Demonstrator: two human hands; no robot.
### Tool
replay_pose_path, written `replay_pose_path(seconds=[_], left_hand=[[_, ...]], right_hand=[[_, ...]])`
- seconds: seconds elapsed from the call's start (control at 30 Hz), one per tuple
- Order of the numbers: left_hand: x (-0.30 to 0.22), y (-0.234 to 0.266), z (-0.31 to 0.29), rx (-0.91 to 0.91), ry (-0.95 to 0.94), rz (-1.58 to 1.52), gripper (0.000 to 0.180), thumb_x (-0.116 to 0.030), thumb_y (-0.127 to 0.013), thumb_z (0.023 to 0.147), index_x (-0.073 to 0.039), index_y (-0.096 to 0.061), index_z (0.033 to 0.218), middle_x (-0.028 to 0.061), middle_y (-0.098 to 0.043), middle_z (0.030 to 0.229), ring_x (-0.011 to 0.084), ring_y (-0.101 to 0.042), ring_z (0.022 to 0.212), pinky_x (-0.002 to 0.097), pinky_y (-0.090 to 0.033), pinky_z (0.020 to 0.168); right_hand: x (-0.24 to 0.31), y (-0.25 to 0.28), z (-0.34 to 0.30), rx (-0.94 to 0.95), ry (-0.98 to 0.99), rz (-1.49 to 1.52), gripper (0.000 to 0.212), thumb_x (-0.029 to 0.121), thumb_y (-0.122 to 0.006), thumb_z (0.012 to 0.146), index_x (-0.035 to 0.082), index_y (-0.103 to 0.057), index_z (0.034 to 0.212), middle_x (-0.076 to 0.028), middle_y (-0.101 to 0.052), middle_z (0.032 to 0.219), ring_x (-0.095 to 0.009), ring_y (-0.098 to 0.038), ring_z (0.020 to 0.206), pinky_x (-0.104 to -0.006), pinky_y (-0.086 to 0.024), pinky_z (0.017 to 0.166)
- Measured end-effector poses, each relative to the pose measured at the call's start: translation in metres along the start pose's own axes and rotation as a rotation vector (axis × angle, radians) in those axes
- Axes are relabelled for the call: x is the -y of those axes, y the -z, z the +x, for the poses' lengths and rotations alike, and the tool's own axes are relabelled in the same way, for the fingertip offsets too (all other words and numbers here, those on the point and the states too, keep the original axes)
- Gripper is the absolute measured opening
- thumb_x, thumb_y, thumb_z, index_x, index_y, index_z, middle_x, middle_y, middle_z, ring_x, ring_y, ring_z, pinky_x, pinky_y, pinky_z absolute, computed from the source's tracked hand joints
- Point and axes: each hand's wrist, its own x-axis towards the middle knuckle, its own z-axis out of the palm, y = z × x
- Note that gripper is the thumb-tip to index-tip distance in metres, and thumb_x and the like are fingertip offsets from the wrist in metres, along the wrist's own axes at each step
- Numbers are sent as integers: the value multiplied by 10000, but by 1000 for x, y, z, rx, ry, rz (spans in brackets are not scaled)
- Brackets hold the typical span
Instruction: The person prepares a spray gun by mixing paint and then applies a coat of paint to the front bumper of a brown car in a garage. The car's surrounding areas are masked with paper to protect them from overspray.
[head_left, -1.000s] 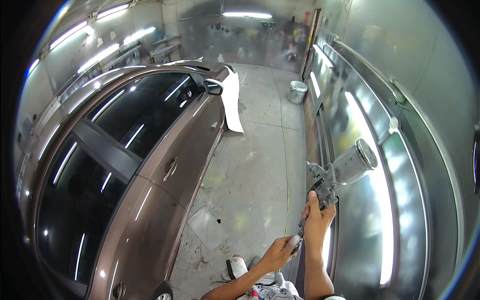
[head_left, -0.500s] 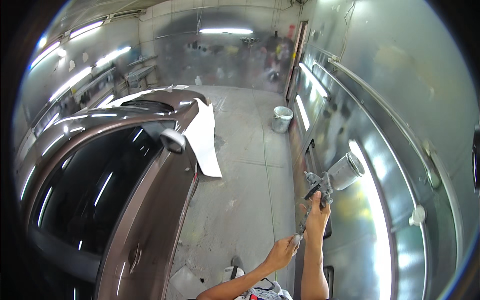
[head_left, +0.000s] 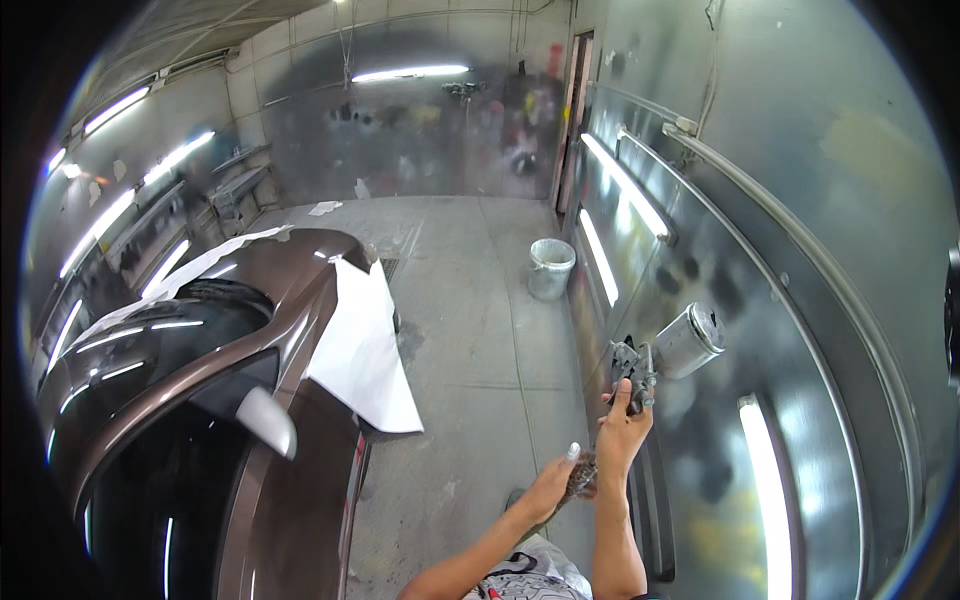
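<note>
A paint spray gun (head_left: 632, 365), grey and smeared with paint, is in my right hand (head_left: 625, 435). My fingers wrap round its grip and the thumb lies up along its back. A cylindrical metallic cup (head_left: 690, 342) sticks out from the gun toward the right wall. My left hand (head_left: 550, 488) is closed on a rough, speckled grey part (head_left: 582, 474) below the grip; whether this is the handle's lower end or a hose fitting I cannot tell. Both hands are right of the brown car (head_left: 310, 260), apart from it.
White masking sheet (head_left: 365, 350) drapes over the car's front side, ahead of its side mirror (head_left: 267, 422). A paint-stained bucket (head_left: 551, 270) stands by the right wall. Pipes (head_left: 770, 200) and a lit tube lamp (head_left: 765, 490) run along that wall. A thin line (head_left: 518, 370) crosses the floor.
My view has moved forward along the car, so its mirror and the white sheet sit lower and further left. The spray gun stays in my hands, its cup still toward the right wall.
</note>
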Motion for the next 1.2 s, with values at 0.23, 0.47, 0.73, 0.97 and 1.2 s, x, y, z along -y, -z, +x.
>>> replay_pose_path(seconds=[0.23,0.47,0.73,0.97,1.2], left_hand=[[-92,61,209,34,-6,-156,272,-236,-524,1039,-6,-593,1168,36,-684,992,93,-663,837,273,-562,778],[-152,109,371,64,18,-257,297,-257,-554,1025,5,-606,1155,39,-680,974,104,-665,816,280,-570,768],[-237,216,539,-15,6,-255,258,-249,-541,1030,-20,-630,1106,36,-681,913,112,-666,789,283,-571,736],[-327,284,666,-29,37,-237,256,-255,-537,1032,-27,-643,1079,20,-682,902,100,-656,776,276,-560,719],[-372,358,773,-71,-24,-272,236,-238,-540,1031,-32,-648,1072,15,-681,905,96,-646,769,280,-551,720]], right_hand=[[-28,-130,166,9,-39,69,293,315,-573,1009,28,-596,1063,-26,-636,872,-98,-634,746,-229,-456,495],[-55,-239,301,33,-84,-29,283,282,-565,1012,2,-571,1053,-37,-610,788,-95,-581,674,-250,-415,487],[-133,-409,434,7,14,-53,339,368,-581,999,36,-564,937,-15,-571,732,-77,-554,583,-239,-430,429],[-169,-538,543,8,32,-65,369,393,-583,996,40,-568,889,-16,-571,702,-84,-548,590,-237,-408,437],[-226,-652,629,57,58,-71,378,356,-568,1011,19,-587,841,-12,-553,629,-82,-503,519,-249,-375,429]])
